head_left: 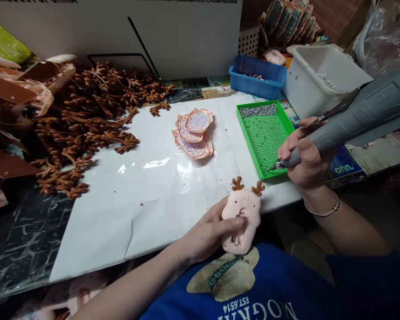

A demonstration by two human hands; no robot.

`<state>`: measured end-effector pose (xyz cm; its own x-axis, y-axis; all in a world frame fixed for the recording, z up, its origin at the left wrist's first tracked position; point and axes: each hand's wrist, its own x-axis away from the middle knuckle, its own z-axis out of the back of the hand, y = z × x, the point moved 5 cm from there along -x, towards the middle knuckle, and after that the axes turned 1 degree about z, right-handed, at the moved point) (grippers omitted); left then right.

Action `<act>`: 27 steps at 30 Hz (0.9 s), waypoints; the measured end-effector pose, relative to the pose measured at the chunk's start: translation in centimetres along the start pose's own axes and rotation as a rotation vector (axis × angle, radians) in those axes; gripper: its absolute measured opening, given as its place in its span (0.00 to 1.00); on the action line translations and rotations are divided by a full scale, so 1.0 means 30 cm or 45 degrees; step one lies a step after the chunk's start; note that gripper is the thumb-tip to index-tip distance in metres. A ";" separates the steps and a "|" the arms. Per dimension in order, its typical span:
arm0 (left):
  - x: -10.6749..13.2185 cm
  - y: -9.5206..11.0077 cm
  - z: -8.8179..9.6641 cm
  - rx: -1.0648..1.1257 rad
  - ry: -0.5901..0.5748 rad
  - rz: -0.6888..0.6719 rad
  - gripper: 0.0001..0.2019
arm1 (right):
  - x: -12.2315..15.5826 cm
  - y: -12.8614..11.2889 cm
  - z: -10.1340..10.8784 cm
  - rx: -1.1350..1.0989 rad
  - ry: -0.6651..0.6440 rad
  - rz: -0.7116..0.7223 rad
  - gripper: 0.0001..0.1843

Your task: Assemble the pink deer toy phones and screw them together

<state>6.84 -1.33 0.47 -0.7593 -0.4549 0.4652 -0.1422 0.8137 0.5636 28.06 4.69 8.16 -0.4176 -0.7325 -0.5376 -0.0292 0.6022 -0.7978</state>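
Observation:
My left hand [213, 229] grips a pale pink plastic toy housing [245, 202] with brown antlers at its top, back side up, its thumb across an open recess. It is held just off the table's front edge. In my right hand [306, 155] is a grey electric screwdriver [350, 118], its bit pointing down and left. The tip is over the near end of a green perforated tray [253, 153], whose far end holds many small silver screws [258, 110]. Whether the tip touches the tray I cannot tell.
Stacked pink panels with printed faces [195, 133] lie mid-table on a white sheet [146, 186]. Brown antler parts [86, 106] are heaped at left. A blue bin [256, 78] and a white tub [320, 75] stand behind the tray. A large carton [186, 40] closes off the back.

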 end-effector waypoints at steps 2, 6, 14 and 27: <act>-0.019 0.036 0.011 0.077 0.073 -0.143 0.23 | 0.004 0.000 0.001 0.016 -0.010 0.014 0.14; -0.057 0.096 0.027 0.181 0.179 -0.355 0.21 | 0.010 0.002 0.006 0.099 -0.021 0.018 0.14; -0.090 0.103 0.025 0.179 0.217 -0.413 0.26 | 0.020 0.011 0.012 0.092 0.002 0.036 0.16; -0.097 0.114 0.028 0.291 0.197 -0.514 0.26 | 0.006 -0.170 -0.135 -0.116 -0.027 0.012 0.17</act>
<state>8.03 3.07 0.49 -0.5141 -0.7849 0.3459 -0.5549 0.6119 0.5636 24.47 2.79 13.23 -0.3989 -0.7326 -0.5516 -0.1083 0.6349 -0.7650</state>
